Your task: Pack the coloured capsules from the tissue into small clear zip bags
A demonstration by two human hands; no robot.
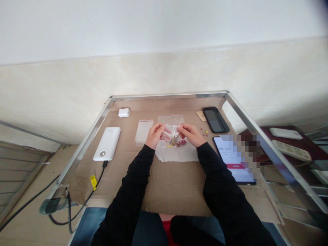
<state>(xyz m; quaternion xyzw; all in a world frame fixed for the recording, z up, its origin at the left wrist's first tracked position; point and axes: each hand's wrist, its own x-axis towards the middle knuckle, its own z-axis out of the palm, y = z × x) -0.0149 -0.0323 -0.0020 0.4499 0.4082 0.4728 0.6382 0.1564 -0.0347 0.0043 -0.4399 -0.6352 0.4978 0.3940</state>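
My left hand [154, 135] and my right hand [192, 134] pinch the top of a small clear zip bag [174, 130] from either side. Something small and brownish seems to lie at the bag's bottom, too blurred to name. Under it a white sheet of paper [176, 156] is spread, carrying dark red pellets [182, 142] and a few yellow ones [168, 146]. Behind my hands lies another clear zip bag [171, 119]. Left of my left hand is a stack of flat clear bags [144, 132]. Several loose pellets [206, 132] sit beyond my right hand.
Cardboard [176, 188] lines the metal-framed table. On the left are a white power bank [107, 143] with a black cable [98, 181] and a white charger plug [124, 112]. On the right lie a black phone [215, 119] and a lit tablet [232, 159]. A wall stands behind.
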